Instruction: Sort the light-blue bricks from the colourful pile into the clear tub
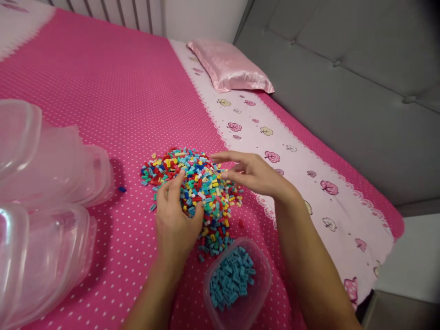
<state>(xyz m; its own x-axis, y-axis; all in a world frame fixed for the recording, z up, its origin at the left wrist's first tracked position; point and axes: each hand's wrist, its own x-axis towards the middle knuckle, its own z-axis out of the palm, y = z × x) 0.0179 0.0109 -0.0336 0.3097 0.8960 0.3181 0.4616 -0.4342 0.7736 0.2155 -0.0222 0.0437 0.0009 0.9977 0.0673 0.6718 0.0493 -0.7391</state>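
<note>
My left hand [175,220] lies palm-down on the near side of the heap of small coloured bricks [202,183], fingers curled into it; whether they pinch a piece I cannot tell. My right hand [256,174] hovers at the heap's right edge, fingers stretched and loosely spread, nothing visible between them. Clear tub [265,275], blue bricks only, sits just beside the heap between my forearms: short reach, likely why. Empty clear containers [51,174] stand left, well apart; one stray blue brick [122,189] lies near them. Open bedspread [120,91] beyond; pillow [228,66] far off
</note>
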